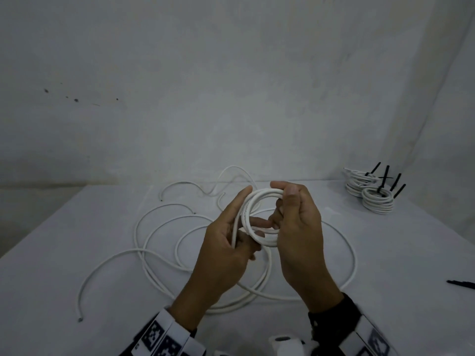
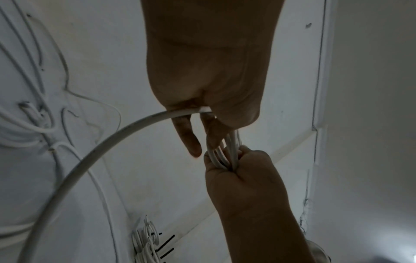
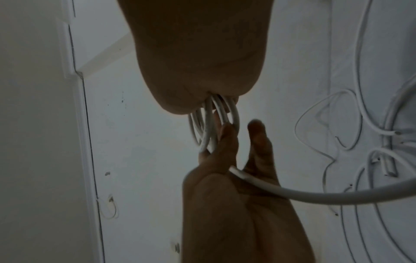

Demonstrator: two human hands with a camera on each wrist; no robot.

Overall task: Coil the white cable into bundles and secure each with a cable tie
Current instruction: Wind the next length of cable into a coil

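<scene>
Winding is in hand. The left hand (image 1: 226, 242) pinches the incoming run of thin white round cable (image 1: 159, 255), whose slack sprawls over the white table (image 1: 51, 278), feeding it onto a small white coil of several turns (image 1: 259, 219) which the right hand (image 1: 300, 227) clamps, seemingly fingers through it. Next: lay another turn without snagging that tangle. Far right stand finished white bundles with black ties (image 1: 372, 194); a loose black cable tie (image 1: 462, 284) waits nearer

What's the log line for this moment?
step: coiling | right hand: grips coil | left hand: feeds cable | tie: on table, unused | bundles: tied, far right
</scene>
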